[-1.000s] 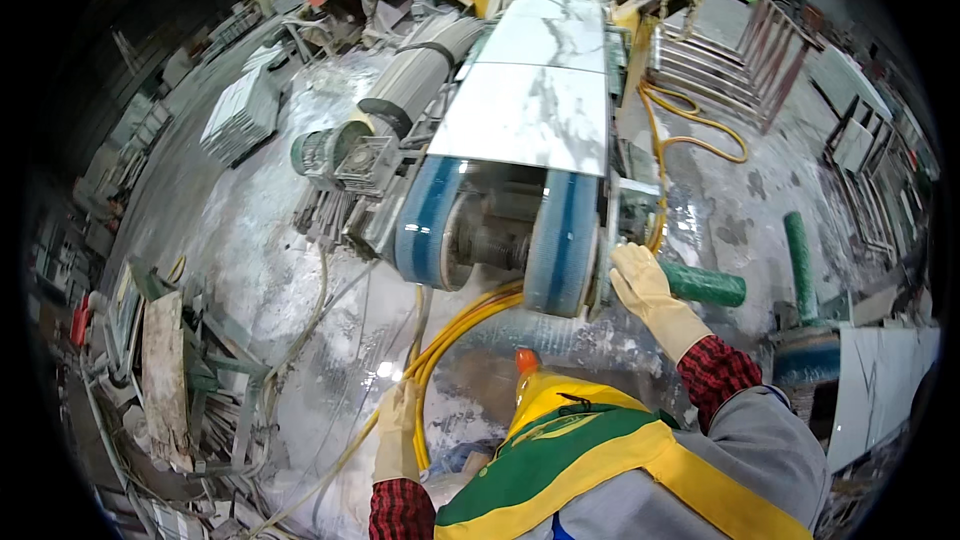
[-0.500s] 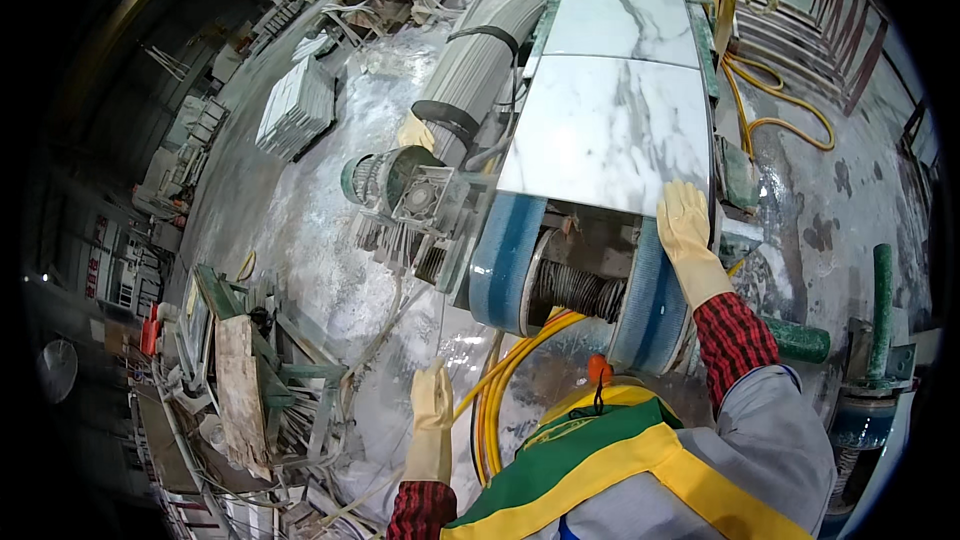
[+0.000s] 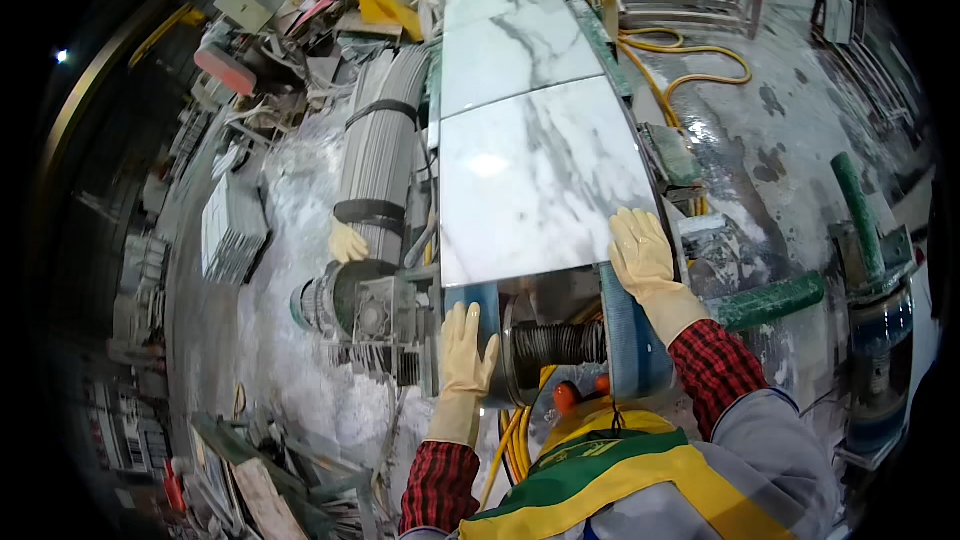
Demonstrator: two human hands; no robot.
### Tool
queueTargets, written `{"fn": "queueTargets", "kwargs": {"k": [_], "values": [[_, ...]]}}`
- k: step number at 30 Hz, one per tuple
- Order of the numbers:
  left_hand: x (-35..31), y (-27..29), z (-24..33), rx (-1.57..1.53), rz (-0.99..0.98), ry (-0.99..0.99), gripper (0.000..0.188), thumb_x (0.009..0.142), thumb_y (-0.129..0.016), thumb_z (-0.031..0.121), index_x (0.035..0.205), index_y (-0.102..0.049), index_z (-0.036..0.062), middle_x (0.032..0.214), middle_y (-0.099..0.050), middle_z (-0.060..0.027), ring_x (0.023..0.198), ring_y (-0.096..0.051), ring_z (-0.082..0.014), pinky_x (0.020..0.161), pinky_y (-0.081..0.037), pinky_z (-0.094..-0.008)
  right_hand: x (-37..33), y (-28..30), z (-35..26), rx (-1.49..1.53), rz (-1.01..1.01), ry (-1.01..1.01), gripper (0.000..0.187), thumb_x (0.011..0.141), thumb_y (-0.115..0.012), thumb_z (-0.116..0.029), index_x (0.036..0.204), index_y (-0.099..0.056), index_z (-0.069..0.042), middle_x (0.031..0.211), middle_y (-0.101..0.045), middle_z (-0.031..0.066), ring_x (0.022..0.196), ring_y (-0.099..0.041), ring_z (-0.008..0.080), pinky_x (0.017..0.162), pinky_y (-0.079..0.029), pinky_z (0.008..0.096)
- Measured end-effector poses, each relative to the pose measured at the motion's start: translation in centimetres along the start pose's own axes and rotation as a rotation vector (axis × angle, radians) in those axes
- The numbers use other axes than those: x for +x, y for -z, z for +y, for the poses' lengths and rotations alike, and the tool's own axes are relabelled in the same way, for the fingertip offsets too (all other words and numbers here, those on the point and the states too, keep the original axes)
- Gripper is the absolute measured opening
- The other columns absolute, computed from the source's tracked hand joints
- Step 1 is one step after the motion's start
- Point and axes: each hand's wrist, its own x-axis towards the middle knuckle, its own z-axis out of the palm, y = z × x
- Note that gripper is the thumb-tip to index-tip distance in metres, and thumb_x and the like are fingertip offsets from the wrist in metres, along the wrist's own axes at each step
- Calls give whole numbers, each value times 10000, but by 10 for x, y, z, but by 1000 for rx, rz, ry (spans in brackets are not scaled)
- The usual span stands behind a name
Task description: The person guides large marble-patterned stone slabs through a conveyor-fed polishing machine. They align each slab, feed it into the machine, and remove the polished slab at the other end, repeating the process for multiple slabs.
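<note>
A white marble-patterned tile (image 3: pixel 535 180) lies on the blue conveyor belts (image 3: pixel 625 345) at the near end of a machine. My right hand (image 3: pixel 642 258), in a pale yellow glove, rests flat on the tile's near right corner. My left hand (image 3: pixel 466 352), gloved the same, is spread over the left blue belt just below the tile's near left corner. Whether it touches the tile I cannot tell. A second tile (image 3: pixel 510 35) lies farther up the line.
A grey motor and gearbox (image 3: pixel 350 310) stick out left of the belt end, with a ribbed grey hose (image 3: pixel 378 145) above. Yellow hoses (image 3: pixel 680 75) coil on the wet floor at right. Green posts (image 3: pixel 770 300) stand right of me. A stray glove (image 3: pixel 347 240) lies by the hose.
My left hand has risen from beside the yellow hoses to the left belt. My right hand stays at the tile's near right corner. The view has shifted closer over the belt end.
</note>
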Motion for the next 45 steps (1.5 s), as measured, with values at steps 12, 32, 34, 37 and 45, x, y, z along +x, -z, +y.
{"fn": "queueTargets", "kwargs": {"k": [12, 32, 34, 37, 45], "values": [[106, -43, -38, -8, 178, -220, 662, 992, -764, 341, 1574, -583, 82, 1622, -529, -282, 1495, -470, -520, 1289, -320, -595, -5, 9, -8, -146, 31, -96, 530, 991, -681, -247, 1449, -645, 18, 1519, -633, 261, 1421, -550, 476, 1251, -381, 591], [97, -41, -34, 106, 205, -229, 614, 939, -798, 372, 1471, -641, 109, 1502, -605, -213, 1435, -519, -438, 1250, -321, -612, -14, 27, -6, -110, -95, -98, 530, 1022, -634, -337, 1452, -638, -26, 1569, -598, 235, 1433, -541, 440, 1254, -381, 544], [92, -42, -38, 123, 161, -195, 649, 927, -807, 347, 1504, -625, 111, 1553, -581, -224, 1473, -495, -445, 1258, -316, -610, -14, 33, -6, -94, -106, -47, 512, 1025, -639, -317, 1454, -630, -36, 1587, -579, 214, 1443, -540, 415, 1256, -390, 523], [88, -43, -41, 79, 119, -196, 646, 954, -783, 345, 1528, -618, 98, 1601, -546, -255, 1520, -444, -474, 1284, -271, -648, -15, 32, -11, -134, -69, -62, 512, 1010, -663, -310, 1445, -635, -42, 1532, -606, 196, 1427, -552, 401, 1248, -403, 513], [83, -46, -43, 65, 118, -198, 645, 941, -790, 328, 1513, -617, 86, 1584, -544, -263, 1501, -449, -486, 1276, -272, -652, -22, 33, -16, -101, 12, -55, 495, 986, -691, -288, 1415, -651, -44, 1453, -635, 171, 1386, -570, 399, 1229, -419, 526]]}}
